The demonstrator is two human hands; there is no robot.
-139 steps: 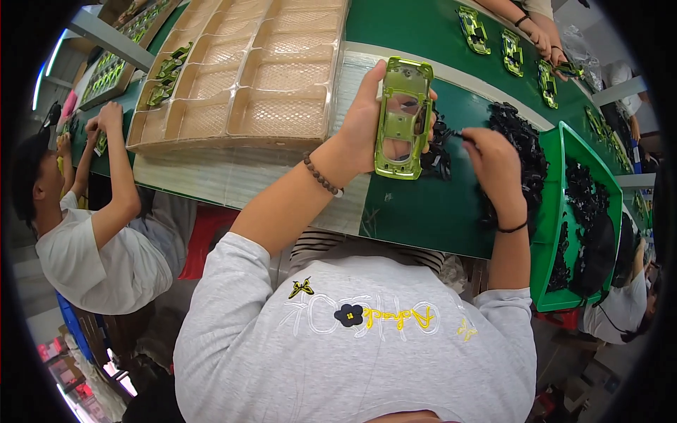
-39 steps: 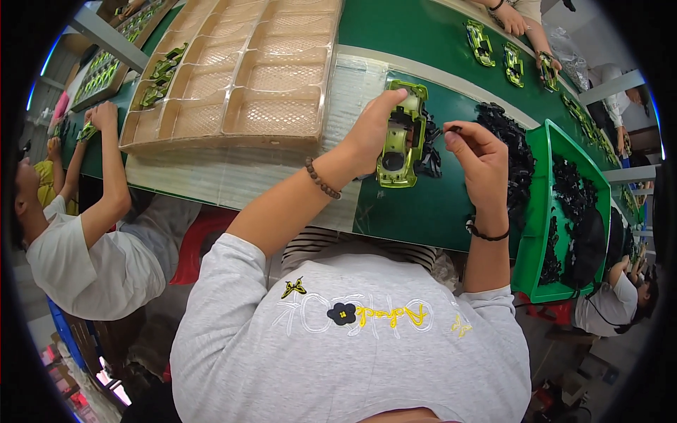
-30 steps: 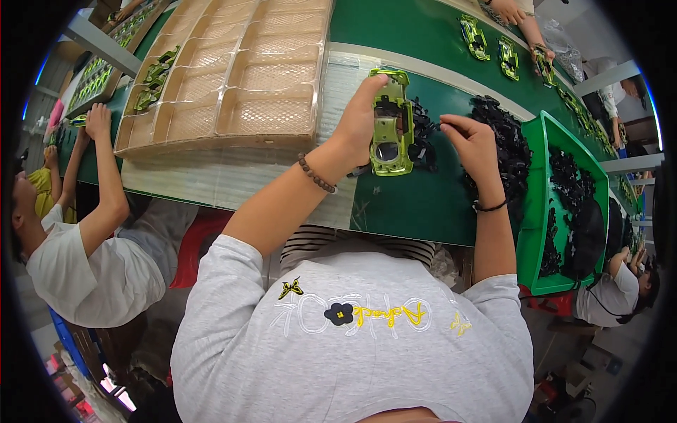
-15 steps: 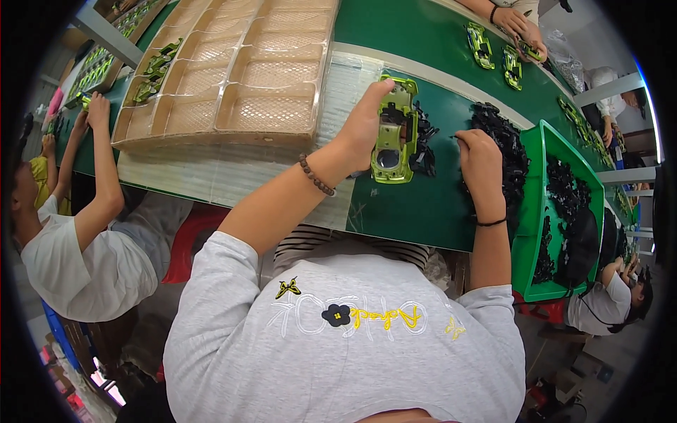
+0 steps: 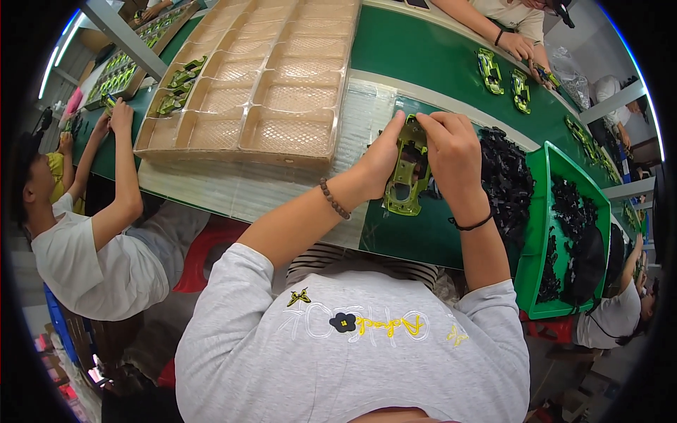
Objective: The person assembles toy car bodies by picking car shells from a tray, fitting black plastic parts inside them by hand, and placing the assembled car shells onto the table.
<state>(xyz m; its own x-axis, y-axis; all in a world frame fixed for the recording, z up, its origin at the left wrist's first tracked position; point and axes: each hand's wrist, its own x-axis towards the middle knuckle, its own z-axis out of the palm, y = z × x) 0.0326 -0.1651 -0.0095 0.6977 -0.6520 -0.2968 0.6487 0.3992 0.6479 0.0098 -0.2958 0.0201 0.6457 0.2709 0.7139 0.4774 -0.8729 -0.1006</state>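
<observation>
A shiny lime-green toy car body shell [image 5: 404, 194] is in my left hand [image 5: 379, 163], which grips it along its left side with the thumb near the far end. My right hand [image 5: 455, 158] is closed in a pinch at the shell's far right corner. Whatever sits between those fingertips is too small and covered to name. Just right of my right wrist lies a heap of small black plastic parts [image 5: 504, 187] on the green table mat.
A tan compartment tray [image 5: 236, 156] at the far left holds a few green car shells [image 5: 180, 88]. A green bin [image 5: 537, 243] with black parts stands right. Across the table a person handles shells near two loose ones [image 5: 489, 70]. Another person sits left.
My right hand has moved left from beside the black heap to the far end of the car shell. The shell is tilted differently in my left hand, and the whole view has shifted.
</observation>
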